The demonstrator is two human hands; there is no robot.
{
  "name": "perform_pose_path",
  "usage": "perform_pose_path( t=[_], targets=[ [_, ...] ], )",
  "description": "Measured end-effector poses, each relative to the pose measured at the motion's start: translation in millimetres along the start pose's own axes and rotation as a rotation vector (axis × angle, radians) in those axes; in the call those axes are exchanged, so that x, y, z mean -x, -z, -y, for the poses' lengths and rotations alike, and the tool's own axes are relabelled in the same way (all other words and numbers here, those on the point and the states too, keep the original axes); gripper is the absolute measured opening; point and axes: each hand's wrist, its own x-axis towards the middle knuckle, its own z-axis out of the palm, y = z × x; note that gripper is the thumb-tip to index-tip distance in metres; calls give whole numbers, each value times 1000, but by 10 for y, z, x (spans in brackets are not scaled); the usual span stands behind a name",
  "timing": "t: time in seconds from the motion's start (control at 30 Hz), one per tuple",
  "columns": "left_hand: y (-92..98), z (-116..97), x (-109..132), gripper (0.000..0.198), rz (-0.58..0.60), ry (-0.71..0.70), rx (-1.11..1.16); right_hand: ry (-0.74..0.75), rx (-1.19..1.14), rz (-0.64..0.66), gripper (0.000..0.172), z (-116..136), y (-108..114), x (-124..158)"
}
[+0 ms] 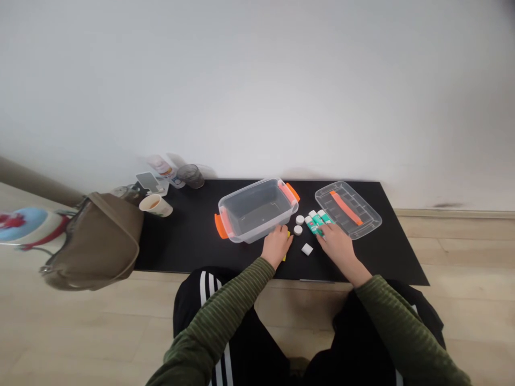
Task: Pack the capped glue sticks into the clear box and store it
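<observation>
1. Black table [181, 246] across the middle of the frame; forearms and knees hide parts of its near edge, and its right edge slants toward the lower right. Dark surface shows between the paper cup [163, 207] and the box.
2. Brown bag [104, 241] at left, covering the table's left end.
3. Clear box [257, 206] at centre, lidless, orange clips at both ends.
4. Clear lid [358, 206] right of centre, apart from the box.
5. Right hand [338, 246] — fingers bent over green-and-white tubes [313, 222], hiding their lower ends; grasping or merely resting, I cannot tell.
6. Left hand [277, 246] just below the box — fingers curled at a mostly hidden yellow item [288, 234]; its grip cannot be told.
7. Two white round pieces [300, 220] and a white block [307, 249] between the hands.
</observation>
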Motion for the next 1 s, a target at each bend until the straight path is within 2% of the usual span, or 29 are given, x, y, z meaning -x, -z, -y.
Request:
perform_pose_path(
  t=[0.17,0.4,0.53,0.63,0.73,0.87,1.0],
  targets=[
    [26,-34,21,20,-9,-40,-65,-24,58,9,20,12,-33,-27],
    [95,-42,123,21,-111,-126,-37,-30,63,6,23,49,-70,-24],
    [44,-62,176,19,-179,-338,74,-52,60,24,25,84,-79,-24],
    [-71,-108,210,19,-152,-534,136,-49,74,31,27,115,-72,-18],
    [-207,-151,234,26,-108,-644,139,-50,87,33,28,139,-68,-12],
    [-331,-160,226,30,-116,-636,116,-50,98,45,29,154,-65,-14],
    [-308,-131,186,27,-128,-594,173,-57,96,46,31,166,-44,-26]
  ],
)
